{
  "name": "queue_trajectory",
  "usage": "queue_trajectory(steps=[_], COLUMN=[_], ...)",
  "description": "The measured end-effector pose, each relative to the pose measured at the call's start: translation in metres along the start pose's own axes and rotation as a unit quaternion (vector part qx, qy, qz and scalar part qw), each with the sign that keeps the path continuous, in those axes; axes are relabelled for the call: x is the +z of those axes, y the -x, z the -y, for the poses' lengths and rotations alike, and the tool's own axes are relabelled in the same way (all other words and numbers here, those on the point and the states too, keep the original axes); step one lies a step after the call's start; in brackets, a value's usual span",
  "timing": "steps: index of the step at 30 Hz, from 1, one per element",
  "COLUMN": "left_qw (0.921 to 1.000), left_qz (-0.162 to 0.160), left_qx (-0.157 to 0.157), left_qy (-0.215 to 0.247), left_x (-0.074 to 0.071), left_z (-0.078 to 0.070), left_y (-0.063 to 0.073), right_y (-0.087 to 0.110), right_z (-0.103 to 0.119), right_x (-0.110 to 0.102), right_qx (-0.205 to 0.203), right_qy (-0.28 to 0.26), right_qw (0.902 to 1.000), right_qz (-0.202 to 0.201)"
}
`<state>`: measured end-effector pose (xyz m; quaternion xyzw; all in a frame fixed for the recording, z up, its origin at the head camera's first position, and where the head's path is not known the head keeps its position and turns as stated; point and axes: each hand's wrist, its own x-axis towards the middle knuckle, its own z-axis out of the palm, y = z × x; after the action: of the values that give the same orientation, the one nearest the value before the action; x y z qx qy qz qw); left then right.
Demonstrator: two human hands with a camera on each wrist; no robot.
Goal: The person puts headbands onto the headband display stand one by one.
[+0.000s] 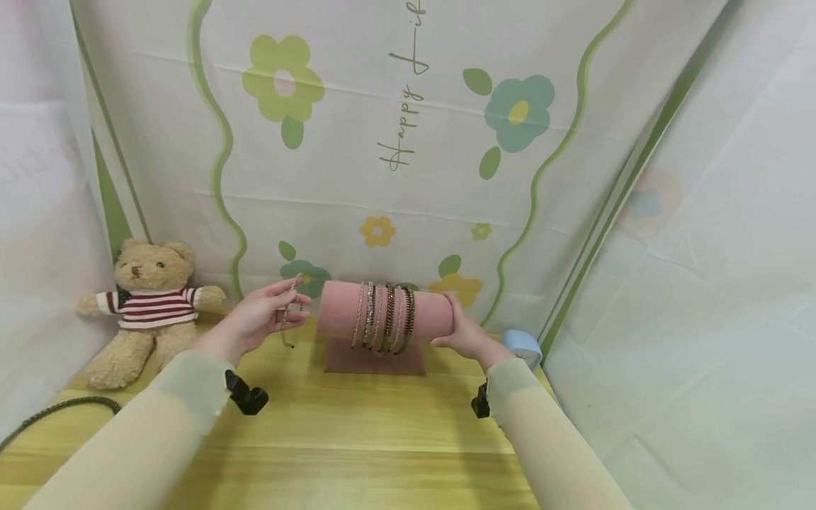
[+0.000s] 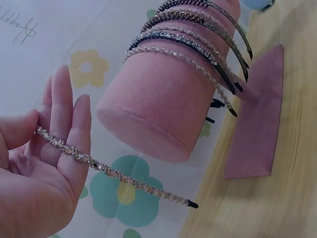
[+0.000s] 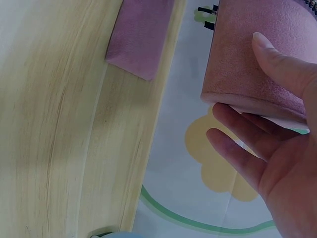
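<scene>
My left hand holds a beaded headband between thumb and fingers, to the left of a pink velvet display stand. The headband's black tip points down and away from the hand in the left wrist view. On the stand's roll sit several beaded headbands, side by side around its middle. At the roll's right end, my right hand grips it. In the right wrist view the thumb lies on the velvet side, with the other fingers at the end face.
A teddy bear in a striped sweater sits at the left of the wooden table. Behind the right hand stands a light blue round object. A dark cord lies at the left edge. Flower-printed cloth hangs behind the stand.
</scene>
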<state>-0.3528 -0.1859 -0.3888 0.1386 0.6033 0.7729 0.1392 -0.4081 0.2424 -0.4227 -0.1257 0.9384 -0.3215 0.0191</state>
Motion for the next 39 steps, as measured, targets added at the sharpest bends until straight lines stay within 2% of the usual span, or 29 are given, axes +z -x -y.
queue_trajectory(steps=[3,9,17,29,39], left_qw=[0.9999,0.9999,0.9995,0.9972,0.9956], left_qz=[-0.011,-0.008,-0.024,-0.068,-0.086], left_qx=[-0.001,0.000,-0.010,-0.022,-0.036], left_qy=[-0.005,-0.007,-0.018,-0.021,-0.013], left_x=[0.005,0.013,0.022,0.036,0.051], left_z=[0.001,0.003,0.001,0.010,0.012], left_y=[-0.010,-0.024,-0.034,-0.057,-0.067], right_y=[0.000,-0.001,0.000,0.001,0.001], right_z=[0.000,0.000,0.001,0.002,0.001], right_x=[0.000,0.000,-0.001,-0.002,-0.001], right_qx=[0.002,0.002,0.001,0.004,0.003], right_qy=[0.000,0.004,0.003,-0.002,0.005], right_qw=[1.0000,1.0000,1.0000,0.9999,1.0000], right_qz=[0.003,0.008,0.008,0.010,0.008])
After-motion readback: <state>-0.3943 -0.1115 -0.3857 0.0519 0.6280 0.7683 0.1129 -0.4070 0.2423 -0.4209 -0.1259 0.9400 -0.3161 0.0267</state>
